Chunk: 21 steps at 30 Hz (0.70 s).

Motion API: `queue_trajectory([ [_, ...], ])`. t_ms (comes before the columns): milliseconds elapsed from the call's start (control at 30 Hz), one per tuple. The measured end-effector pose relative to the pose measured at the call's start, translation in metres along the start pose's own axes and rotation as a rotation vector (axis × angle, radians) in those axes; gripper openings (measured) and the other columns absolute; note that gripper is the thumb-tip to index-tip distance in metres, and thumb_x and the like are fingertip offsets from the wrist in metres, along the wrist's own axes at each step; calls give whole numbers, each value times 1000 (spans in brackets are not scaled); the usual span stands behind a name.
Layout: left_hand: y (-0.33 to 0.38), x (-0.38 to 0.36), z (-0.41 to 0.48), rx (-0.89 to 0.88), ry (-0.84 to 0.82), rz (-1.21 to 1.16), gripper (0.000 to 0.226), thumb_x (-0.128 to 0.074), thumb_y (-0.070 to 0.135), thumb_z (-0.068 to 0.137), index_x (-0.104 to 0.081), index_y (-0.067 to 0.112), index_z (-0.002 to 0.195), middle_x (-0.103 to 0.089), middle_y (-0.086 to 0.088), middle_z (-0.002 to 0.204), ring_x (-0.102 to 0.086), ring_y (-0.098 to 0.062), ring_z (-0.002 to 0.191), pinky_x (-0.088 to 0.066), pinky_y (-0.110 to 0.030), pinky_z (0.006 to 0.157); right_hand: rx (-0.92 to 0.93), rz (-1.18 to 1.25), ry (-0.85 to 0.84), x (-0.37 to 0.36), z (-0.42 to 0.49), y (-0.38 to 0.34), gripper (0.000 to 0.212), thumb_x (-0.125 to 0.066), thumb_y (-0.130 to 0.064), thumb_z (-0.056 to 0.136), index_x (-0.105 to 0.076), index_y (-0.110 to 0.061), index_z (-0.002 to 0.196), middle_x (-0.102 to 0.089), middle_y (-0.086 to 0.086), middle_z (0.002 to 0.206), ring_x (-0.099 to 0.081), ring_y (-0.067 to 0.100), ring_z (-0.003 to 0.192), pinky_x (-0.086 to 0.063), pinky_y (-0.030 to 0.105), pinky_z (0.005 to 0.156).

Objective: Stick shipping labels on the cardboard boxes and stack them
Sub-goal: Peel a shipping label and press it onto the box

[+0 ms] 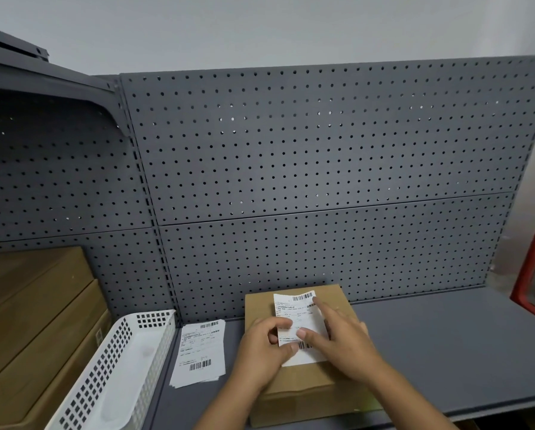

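A brown cardboard box (334,383) lies flat on the grey shelf (446,352), near its front edge. A white shipping label (301,318) with barcodes lies on the box's top. My left hand (261,352) rests on the box and pinches the label's left edge with curled fingers. My right hand (340,336) lies over the label's right side, fingers straight, the index finger pressing near the top barcode. A small pile of loose labels (199,352) sits on the shelf to the left of the box.
A white perforated plastic basket (120,367) stands at the left of the labels. Large flat cardboard boxes (36,321) are stacked at the far left. A grey pegboard (322,181) backs the shelf. A red frame (533,274) is at the right edge.
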<state>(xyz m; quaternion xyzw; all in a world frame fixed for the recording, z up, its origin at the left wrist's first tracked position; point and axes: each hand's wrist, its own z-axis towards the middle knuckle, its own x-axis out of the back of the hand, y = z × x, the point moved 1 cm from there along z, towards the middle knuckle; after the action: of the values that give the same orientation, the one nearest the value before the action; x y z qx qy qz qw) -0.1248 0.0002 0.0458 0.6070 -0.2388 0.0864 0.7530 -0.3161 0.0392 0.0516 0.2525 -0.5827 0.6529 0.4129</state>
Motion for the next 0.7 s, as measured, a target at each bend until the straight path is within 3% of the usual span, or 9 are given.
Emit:
queue_trajectory([
  [100, 1, -6, 3, 2, 45, 12, 33, -87, 22, 79, -74, 32, 107, -54, 14, 97, -53, -4, 79, -42, -10, 70, -28, -134, 67, -7, -2, -9, 86, -45, -81, 85, -25, -38, 157, -57, -6, 135, -48, 20, 131, -33, 37, 102],
  [300, -5, -12, 1, -3, 131, 56, 32, -81, 22, 87, -70, 33, 115, -60, 19, 110, -58, 9, 90, -48, -15, 79, -29, -156, 89, -10, -2, -6, 72, -50, -59, 98, -18, -40, 159, -54, -8, 121, -49, 19, 119, -31, 33, 90],
  [433, -8, -14, 1, -50, 156, 144, 28, -77, 20, 90, -71, 32, 115, -59, 17, 102, -56, 3, 93, -47, -20, 83, -27, -131, 86, -10, -2, -3, 67, -49, -48, 101, -17, -42, 159, -51, -10, 114, -50, 17, 113, -30, 33, 85],
  [533, -7, -12, 8, -30, 131, 126, 30, -77, 23, 90, -71, 33, 117, -61, 15, 110, -60, -1, 98, -51, -24, 92, -34, -113, 98, -11, 2, -3, 64, -50, -47, 100, -22, -40, 157, -56, -10, 119, -53, 17, 116, -34, 35, 90],
  [600, -4, -11, 15, 1, 117, 132, 31, -76, 33, 89, -71, 33, 120, -62, 16, 120, -64, -5, 104, -54, -32, 97, -37, -82, 128, -11, 10, -4, 55, -47, -53, 97, -37, -36, 148, -64, -10, 121, -59, 17, 115, -39, 36, 91],
  [700, 3, -11, 21, 15, 152, 258, 37, -72, 51, 88, -68, 38, 123, -61, 18, 122, -63, -7, 109, -54, -32, 92, -54, -123, 127, -12, 23, -6, 50, -34, -69, 90, -53, -30, 116, -70, -8, 104, -66, 16, 95, -50, 36, 82],
])
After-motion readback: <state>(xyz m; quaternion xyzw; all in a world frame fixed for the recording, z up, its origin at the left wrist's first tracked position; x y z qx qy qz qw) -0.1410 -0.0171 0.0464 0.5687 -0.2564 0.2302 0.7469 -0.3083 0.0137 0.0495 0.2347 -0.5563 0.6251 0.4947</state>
